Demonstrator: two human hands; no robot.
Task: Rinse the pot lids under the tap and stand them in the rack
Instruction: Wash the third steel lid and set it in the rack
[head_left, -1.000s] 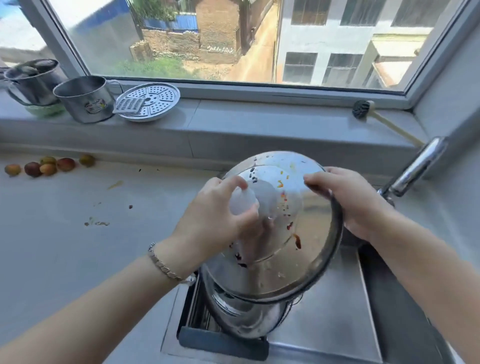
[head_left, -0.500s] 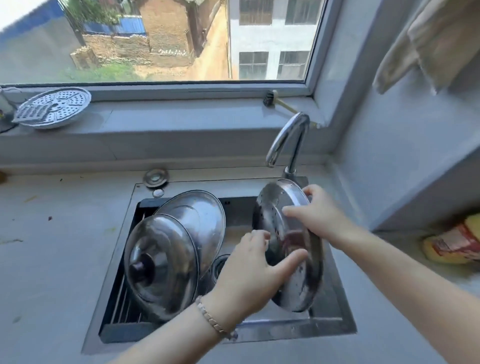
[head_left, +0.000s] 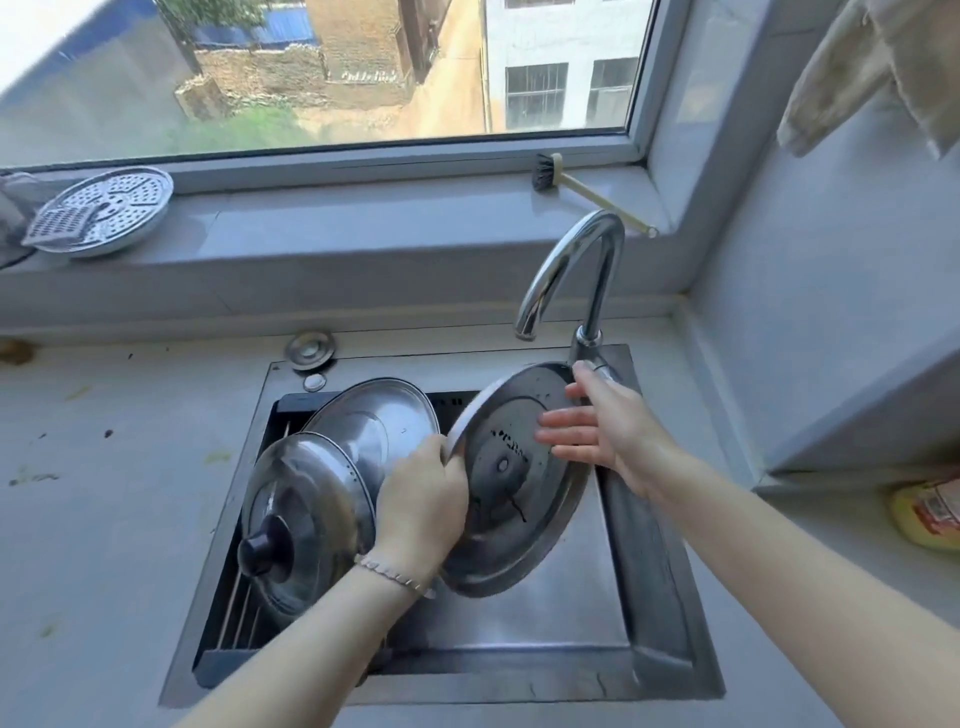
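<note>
Half a second before, the right hand pinched the upper rim of the soiled lid (head_left: 514, 499) while the left hand only met its near edge. By this moment the grip had swapped. The left hand (head_left: 421, 504) curled round the lid's left rim and carried it alone. The right hand (head_left: 602, 431) had let go and lay spread, fingers straight, against the upper right of the inner face, thumb raised toward the base of the tap (head_left: 571, 260). The hands were apart, one on each side of the lid.

The lid had also turned: its hollow underside now faced the person, tilted, with dark specks and a dark streak below its centre. It hung between the hands over the sink (head_left: 654, 582), below and just nearer than the spout. No stream of water showed at the spout.

Just left of the left hand, the knobbed lid (head_left: 306, 519) and the plain lid (head_left: 374, 421) behind it stood leaning in the rack (head_left: 234, 618).

Judged from this, the third lid was at its rinse, not ready for the rack. The freed right hand seemed placed either to rub the inner face or to reach for the tap, and which could not be told.
</note>
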